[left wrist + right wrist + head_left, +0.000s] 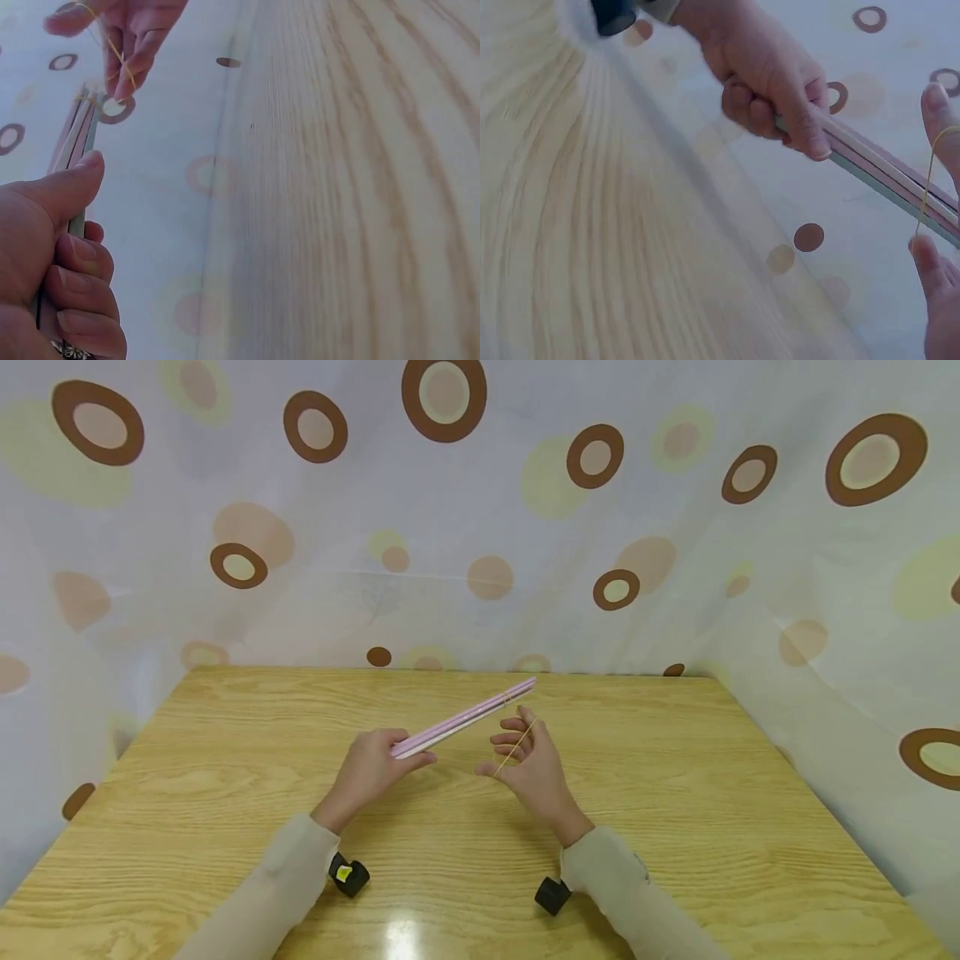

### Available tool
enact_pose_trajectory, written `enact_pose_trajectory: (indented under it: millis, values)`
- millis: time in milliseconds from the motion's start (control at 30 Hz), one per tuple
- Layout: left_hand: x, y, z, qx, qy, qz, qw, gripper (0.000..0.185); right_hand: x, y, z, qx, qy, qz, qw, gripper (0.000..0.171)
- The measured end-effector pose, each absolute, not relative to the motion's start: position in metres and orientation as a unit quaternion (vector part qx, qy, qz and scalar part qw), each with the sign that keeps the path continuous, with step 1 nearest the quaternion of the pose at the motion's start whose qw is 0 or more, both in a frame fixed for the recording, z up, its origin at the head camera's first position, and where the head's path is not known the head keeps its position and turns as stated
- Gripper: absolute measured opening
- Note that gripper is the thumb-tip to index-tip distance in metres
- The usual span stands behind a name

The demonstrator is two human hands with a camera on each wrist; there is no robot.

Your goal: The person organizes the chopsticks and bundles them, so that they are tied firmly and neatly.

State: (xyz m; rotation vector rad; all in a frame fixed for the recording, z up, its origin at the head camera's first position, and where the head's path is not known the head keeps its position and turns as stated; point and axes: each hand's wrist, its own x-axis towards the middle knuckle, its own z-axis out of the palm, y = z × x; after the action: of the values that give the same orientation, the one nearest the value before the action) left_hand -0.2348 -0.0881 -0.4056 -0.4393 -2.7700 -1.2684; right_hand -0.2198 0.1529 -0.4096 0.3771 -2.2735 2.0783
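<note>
My left hand [366,775] grips the near end of a bundle of long thin sticks [463,719], pink, white and pale green, tilted up to the right above the table. Around the far end of the bundle runs a thin yellowish band [88,99]. Close to that end, my right hand [542,777] has its thumb and fingers spread apart. A yellow rubber band [928,180] is stretched across them, from the thumb to the fingers. In the left wrist view the band crosses over itself near the fingertips.
Below both hands spreads a wood-grain table [225,760]. Behind it and at the sides hangs a pale cloth [442,635] printed with brown rings and dots. Black wrist cameras sit under the left sleeve [270,881] and the right sleeve [637,893].
</note>
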Motion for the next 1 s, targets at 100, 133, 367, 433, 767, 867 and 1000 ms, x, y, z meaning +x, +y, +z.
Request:
enact_pose_trajectory:
  millis: [100, 133, 367, 433, 767, 867, 1000]
  values:
    - [-0.233, -0.086, -0.406, -0.142, -0.9, -0.412, 0.036, 0.034, -0.224, 0.158, -0.407, 0.115, -0.661, 0.74, -0.051, 0.072]
    - [-0.233, -0.086, -0.406, -0.142, -0.9, -0.411, 0.037, 0.034, -0.225, 0.161, -0.406, 0.111, -0.63, 0.766, -0.072, 0.063]
    - [-0.235, -0.089, -0.408, -0.198, -0.892, -0.407, 0.023, 0.032, -0.231, 0.183, -0.403, 0.105, -0.481, 0.861, -0.122, 0.044]
    - [-0.237, -0.091, -0.408, -0.214, -0.889, -0.404, 0.018, 0.029, -0.232, 0.187, -0.401, 0.122, -0.469, 0.866, -0.125, 0.039]
    - [-0.24, -0.101, -0.401, -0.288, -0.905, -0.311, 0.045, 0.026, -0.236, 0.203, -0.398, 0.183, -0.547, 0.805, -0.135, 0.09]
    - [-0.241, -0.104, -0.401, -0.306, -0.905, -0.29, 0.062, 0.03, -0.236, 0.207, -0.398, 0.185, -0.588, 0.776, -0.135, 0.093]
    - [-0.24, -0.105, -0.4, -0.316, -0.904, -0.276, 0.079, 0.033, -0.239, 0.21, -0.4, 0.199, -0.613, 0.755, -0.12, 0.089]
